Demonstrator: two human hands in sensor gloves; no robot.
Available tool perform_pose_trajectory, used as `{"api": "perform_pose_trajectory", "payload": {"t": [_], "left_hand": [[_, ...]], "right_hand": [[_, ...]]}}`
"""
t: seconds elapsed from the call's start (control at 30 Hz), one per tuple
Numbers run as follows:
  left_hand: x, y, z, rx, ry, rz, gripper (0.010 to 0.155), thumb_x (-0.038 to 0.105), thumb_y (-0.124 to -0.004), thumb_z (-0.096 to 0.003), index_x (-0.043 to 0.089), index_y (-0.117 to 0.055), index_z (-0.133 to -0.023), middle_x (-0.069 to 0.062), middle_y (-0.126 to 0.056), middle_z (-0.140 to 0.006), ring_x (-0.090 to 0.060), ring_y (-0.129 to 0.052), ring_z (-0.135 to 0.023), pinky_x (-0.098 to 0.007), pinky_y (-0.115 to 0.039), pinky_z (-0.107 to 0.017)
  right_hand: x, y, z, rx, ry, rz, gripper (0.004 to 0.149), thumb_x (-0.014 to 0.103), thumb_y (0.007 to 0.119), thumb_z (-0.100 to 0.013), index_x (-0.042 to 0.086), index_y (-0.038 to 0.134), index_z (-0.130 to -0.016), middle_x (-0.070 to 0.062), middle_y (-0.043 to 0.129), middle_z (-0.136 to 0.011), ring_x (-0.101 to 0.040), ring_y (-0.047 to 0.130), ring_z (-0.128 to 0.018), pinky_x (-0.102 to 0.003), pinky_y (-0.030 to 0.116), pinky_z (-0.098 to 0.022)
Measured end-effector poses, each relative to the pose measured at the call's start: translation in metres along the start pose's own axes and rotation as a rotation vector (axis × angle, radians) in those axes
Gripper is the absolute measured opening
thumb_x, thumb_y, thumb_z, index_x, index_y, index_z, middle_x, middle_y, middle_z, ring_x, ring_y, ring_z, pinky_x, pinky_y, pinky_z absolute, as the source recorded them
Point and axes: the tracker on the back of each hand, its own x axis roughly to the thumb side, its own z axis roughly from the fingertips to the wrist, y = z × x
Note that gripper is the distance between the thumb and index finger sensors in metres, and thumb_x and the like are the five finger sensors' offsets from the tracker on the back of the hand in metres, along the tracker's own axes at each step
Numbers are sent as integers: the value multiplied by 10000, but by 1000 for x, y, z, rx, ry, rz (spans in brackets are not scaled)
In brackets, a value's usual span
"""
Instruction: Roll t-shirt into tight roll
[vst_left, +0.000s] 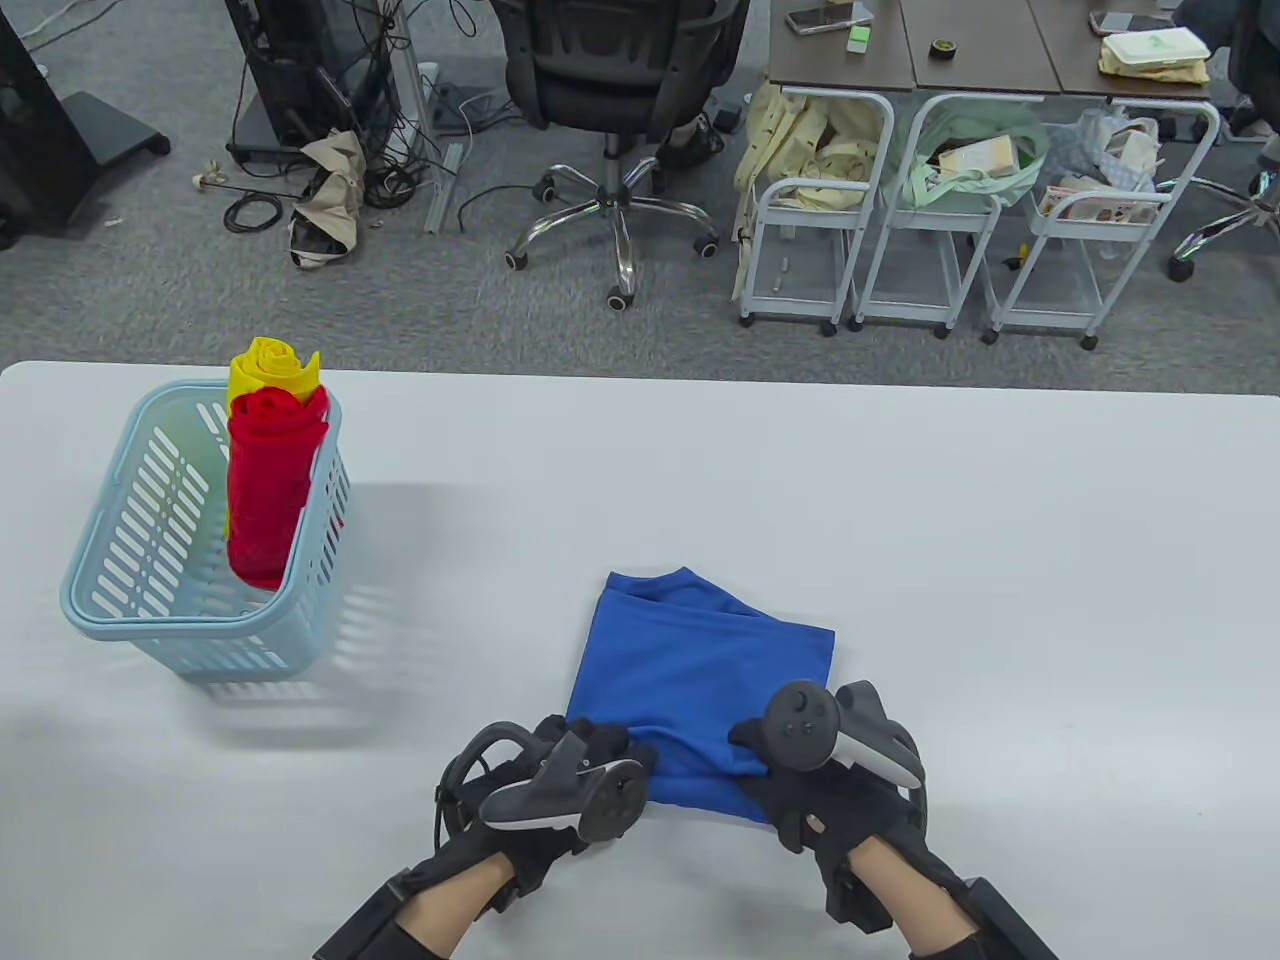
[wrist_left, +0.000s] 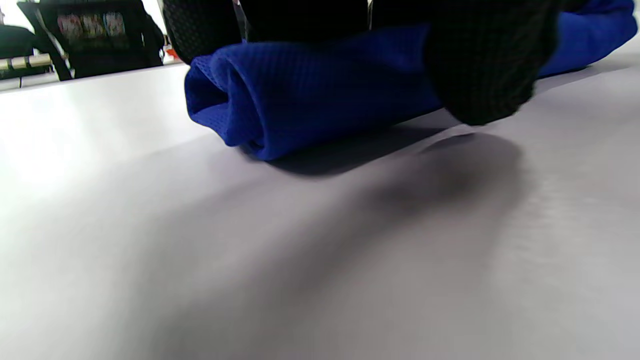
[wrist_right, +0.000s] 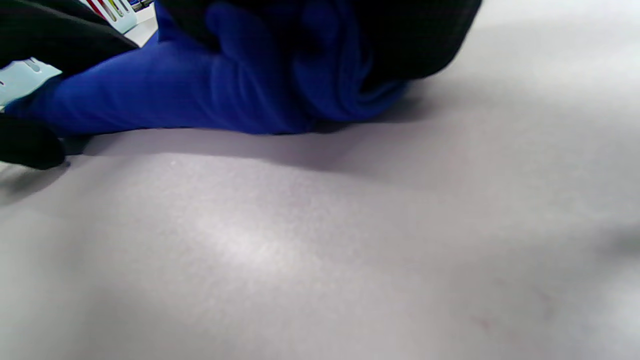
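The blue t-shirt (vst_left: 700, 680) lies folded on the white tabletop (vst_left: 1000, 560), well apart from the light blue basket (vst_left: 120, 590), on the side of it toward the person and to the right. The near edge of the shirt is already turned over into a short roll, and both hands sit on this roll. The left hand (vst_left: 570, 770) grips the left end; in the left wrist view its fingers (wrist_left: 480, 60) curl over the top of the rolled cloth. The right hand (vst_left: 820, 770) grips the right end in the same way, with the cloth bunched under the palm.

The long axis of the roll runs from left to right, across the person, between the two hands. The flat part not yet rolled lies beyond the hands, away from the person. So I judge that the roll must travel forward, straight away from the body. Both hands are about equally near, one on each end, so neither leads. If one pushes faster, the roll may become a cone and turn loose.
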Motion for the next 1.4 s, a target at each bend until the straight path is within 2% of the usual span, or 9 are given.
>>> {"api": "perform_pose_trajectory", "payload": {"t": [0.2,0.33,0.4,0.5,0.6,0.77,1.0,1.1,1.4], "left_hand": [[-10,1,-4,54,11,121,465,424,-764,-538,354,-734,-997,56,-858,-948,-173,-906,-803,-456,-741,-707],[-21,-1,-6,44,28,227,453,425,-768,-537,341,-753,-982,50,-882,-909,-156,-925,-744,-438,-764,-685],[-27,-2,-7,37,38,281,452,427,-765,-538,328,-762,-979,44,-899,-890,-150,-938,-712,-429,-781,-670],[-34,-3,-7,23,48,354,446,420,-750,-542,310,-779,-974,30,-926,-860,-142,-960,-656,-419,-807,-637],[-41,-4,-8,18,61,440,446,413,-726,-552,292,-784,-977,22,-946,-843,-141,-971,-631,-415,-816,-620],[-47,-6,-6,34,82,523,465,407,-677,-570,275,-747,-1010,25,-977,-805,-148,-994,-590,-411,-832,-589],[-28,-1,-2,76,91,192,506,443,-689,-563,363,-639,-1061,-11,-827,-972,-171,-929,-719,-447,-783,-645],[-23,3,2,98,84,147,508,457,-701,-556,365,-650,-1053,-43,-729,-1073,-241,-843,-869,-495,-721,-698],[-1,-2,0,64,-5,1,693,560,-771,-479,316,-605,-1107,-28,-706,-1128,-269,-798,-965,-540,-673,-736]], "right_hand": [[16,-4,14,-141,54,242,613,424,709,-569,259,434,-1091,-55,603,-1018,-233,801,-773,-449,683,-602],[30,-4,23,-190,-8,295,565,418,712,-572,296,471,-1068,-79,471,-1079,-273,689,-876,-487,595,-669],[37,-1,24,-140,-125,308,559,460,706,-563,301,498,-1057,-67,453,-1098,-295,641,-922,-510,553,-695],[39,11,19,-53,-141,344,730,558,759,-495,274,437,-1086,-72,455,-1121,-328,602,-982,-535,541,-701],[37,15,11,-61,-98,412,684,467,771,-530,300,401,-1080,-33,456,-1120,-289,602,-978,-527,536,-707],[27,9,5,-57,-93,296,542,367,678,-582,294,450,-1069,-30,554,-1080,-267,707,-895,-495,593,-680],[11,2,3,-1,-84,112,492,357,622,-580,247,518,-1049,-51,685,-984,-223,834,-747,-453,693,-597],[-1,-1,1,16,-47,21,470,359,604,-580,229,547,-1027,-40,742,-927,-193,881,-677,-430,736,-551],[-21,-8,0,21,46,-90,471,359,620,-573,194,563,-1010,-14,786,-875,-161,917,-594,-404,774,-497]]}}
